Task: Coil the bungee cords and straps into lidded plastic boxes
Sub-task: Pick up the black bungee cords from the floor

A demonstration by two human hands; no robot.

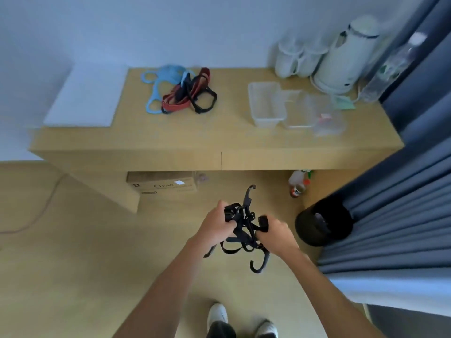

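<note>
Hands first: the left hand (216,224) and right hand (275,234) are held out short of the desk (195,140), above the floor, with a tangled black cord (244,230) between them. Shoes (217,315) show below, cut by the frame edge.

Surroundings. Left of centre on the desk lies a pile (188,93) of blue, red and black cords, overlapping. Right of centre stand clear boxes (266,103), open, with lids (302,111) loose just beside them. At the desk's right rear are two mugs (290,59), a kettle (341,62) and a bottle (390,67). A white sheet (85,96) covers its left end. Under the desk sit a carton (163,185) and a spray bottle (299,184). A bin (322,223) stands off the desk's right front, against a curtain (390,203).

Unclear. The count of boxes and lids cannot be told, because the plastic overlaps and blurs. Both hands' fingertips are hidden.

Grip. The left hand's fingers curl round the tangle's left side; the right hand is closed round a loop at its right. One hook points up toward the desk, while another hangs below the right wrist.
</note>
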